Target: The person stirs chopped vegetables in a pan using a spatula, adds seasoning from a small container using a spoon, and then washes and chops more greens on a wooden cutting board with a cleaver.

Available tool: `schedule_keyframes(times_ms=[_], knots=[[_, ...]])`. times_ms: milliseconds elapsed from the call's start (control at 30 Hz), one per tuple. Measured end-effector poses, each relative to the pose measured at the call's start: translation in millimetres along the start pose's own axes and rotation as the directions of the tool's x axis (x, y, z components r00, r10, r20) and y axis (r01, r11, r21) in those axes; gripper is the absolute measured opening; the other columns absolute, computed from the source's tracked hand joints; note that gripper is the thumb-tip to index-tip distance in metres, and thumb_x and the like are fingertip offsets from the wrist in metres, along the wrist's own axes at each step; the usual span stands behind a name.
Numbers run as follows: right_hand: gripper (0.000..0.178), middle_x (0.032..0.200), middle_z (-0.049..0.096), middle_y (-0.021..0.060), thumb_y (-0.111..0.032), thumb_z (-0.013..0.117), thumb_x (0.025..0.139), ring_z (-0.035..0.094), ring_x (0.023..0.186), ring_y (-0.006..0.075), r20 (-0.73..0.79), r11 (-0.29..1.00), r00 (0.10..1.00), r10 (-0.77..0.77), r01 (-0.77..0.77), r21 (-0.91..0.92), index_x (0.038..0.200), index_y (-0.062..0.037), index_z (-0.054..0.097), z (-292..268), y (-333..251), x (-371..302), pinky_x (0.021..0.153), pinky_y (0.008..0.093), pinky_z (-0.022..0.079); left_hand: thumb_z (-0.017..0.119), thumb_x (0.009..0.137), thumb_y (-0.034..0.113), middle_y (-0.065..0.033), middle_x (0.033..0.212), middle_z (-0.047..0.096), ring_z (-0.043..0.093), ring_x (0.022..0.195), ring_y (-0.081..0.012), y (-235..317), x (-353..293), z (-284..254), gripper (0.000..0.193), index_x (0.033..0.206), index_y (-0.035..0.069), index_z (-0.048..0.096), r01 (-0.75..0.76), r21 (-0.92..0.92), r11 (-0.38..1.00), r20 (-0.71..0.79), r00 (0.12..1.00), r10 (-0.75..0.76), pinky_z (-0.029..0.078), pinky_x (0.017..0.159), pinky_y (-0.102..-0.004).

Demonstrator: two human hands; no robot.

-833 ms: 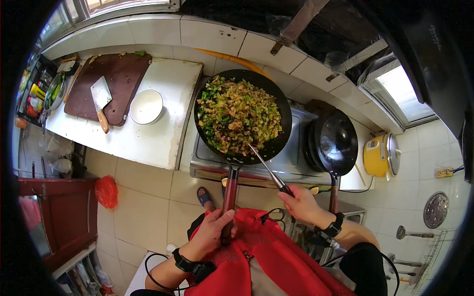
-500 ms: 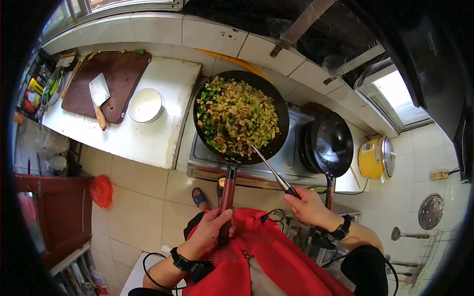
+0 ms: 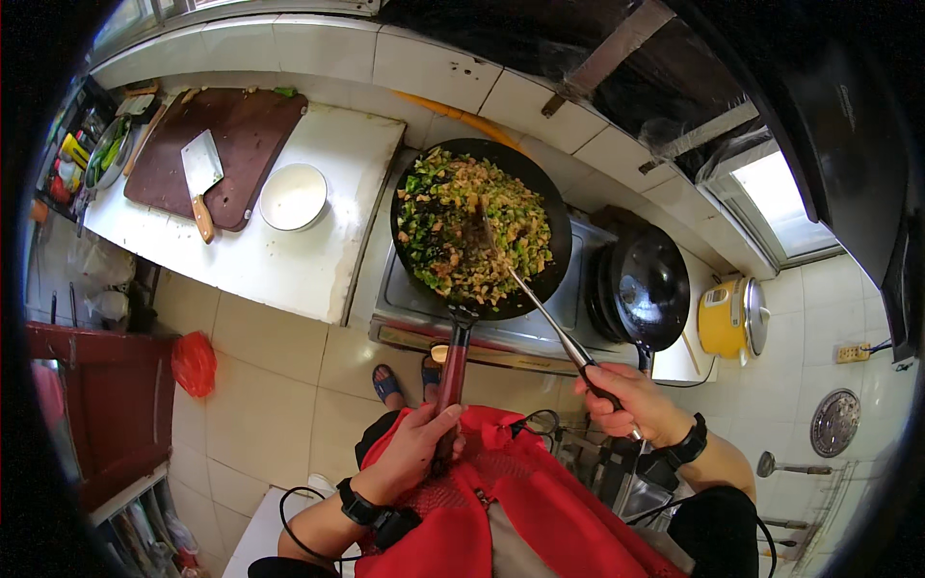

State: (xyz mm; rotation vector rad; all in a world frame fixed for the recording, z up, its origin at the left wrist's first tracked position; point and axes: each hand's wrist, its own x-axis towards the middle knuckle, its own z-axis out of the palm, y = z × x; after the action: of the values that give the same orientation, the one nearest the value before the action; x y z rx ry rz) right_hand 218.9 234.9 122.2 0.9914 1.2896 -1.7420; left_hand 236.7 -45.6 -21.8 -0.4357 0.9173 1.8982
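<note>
A dark wok sits on the steel gas stove, filled with chopped green and light-brown food. My left hand is closed round the wok's reddish-brown handle. In my right hand is a long-handled metal spatula, gripped by the dark end of its handle. Its blade dips into the middle of the food, where the bits partly cover it, and a darker patch shows around it.
A second black wok stands on the stove's right, beside a yellow rice cooker. On the left counter lie a brown cutting board with a cleaver and a white bowl. Utensils, including a ladle, hang at right.
My right hand has drawn a little to the right and nearer me. The spatula blade has shifted deeper into the food, which is rearranged. The left hand keeps its hold.
</note>
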Motion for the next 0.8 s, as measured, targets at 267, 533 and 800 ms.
schedule_keyframes(times_ms=[267,533,800], knots=[[0.037,0.071,0.056,0.0014,-0.018,0.065,0.092,0.049,0.048,0.0058,-0.07,0.631,0.974,-0.214,0.083,-0.772,0.123,-0.0027,0.053,-9,-17,-20,0.041,0.0216,0.04,0.055,0.099,0.028,-0.0011,0.067,0.049,0.054,0.064,-0.0126,3,1,2,0.025,0.1,0.003,0.055,0.01,-0.024,1.0,0.0,1.0,-0.01,0.043,0.057,-0.0267],[0.035,0.076,0.063,0.0014,-0.021,0.063,0.093,0.054,0.052,0.0059,-0.178,0.518,0.98,-0.09,-0.107,-0.849,0.125,-0.0071,0.056,43,-93,-59,0.043,0.0216,0.045,0.055,0.099,0.03,-0.0023,0.07,0.053,0.054,0.064,-0.0121,1,2,-2,0.026,0.099,0.004,0.054,0.04,-0.021,0.999,0.014,0.999,-0.04,0.043,0.058,-0.0262],[0.022,0.07,0.059,0.0019,-0.021,0.058,0.094,0.051,0.046,0.0077,-0.062,0.46,0.994,-0.092,-0.013,-0.888,0.104,-0.0018,0.06,77,-118,-7,0.039,0.0246,0.041,0.057,0.098,0.033,-0.0034,0.072,0.058,0.054,0.065,-0.0108,2,2,-2,0.028,0.095,0.005,0.053,-0.006,-0.008,1.0,0.034,0.999,0.006,0.043,0.061,-0.0246]])
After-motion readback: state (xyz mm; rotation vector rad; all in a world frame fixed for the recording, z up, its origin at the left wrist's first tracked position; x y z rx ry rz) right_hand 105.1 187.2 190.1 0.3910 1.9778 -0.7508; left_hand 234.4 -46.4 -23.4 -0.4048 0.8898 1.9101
